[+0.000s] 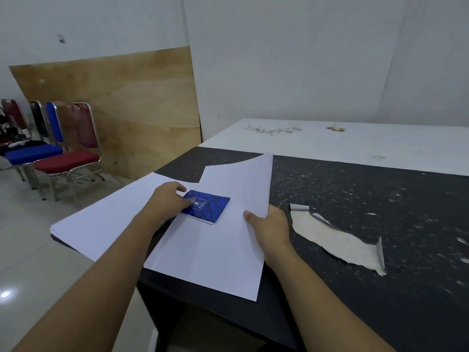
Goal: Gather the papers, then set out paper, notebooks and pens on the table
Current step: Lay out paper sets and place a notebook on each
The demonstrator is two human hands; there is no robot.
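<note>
Head view. Pinching notebook point(206, 206) at its left edge with left hand point(168, 199), seemingly to steady it on sheet point(215, 255) beneath. Gripping that sheet's edge right of notebook with right hand point(267, 224), thumb on top, probably to square it. Left of notebook, white stack point(101, 219) overhanging table point(355, 199). Small, blue, patterned, closed.
</note>
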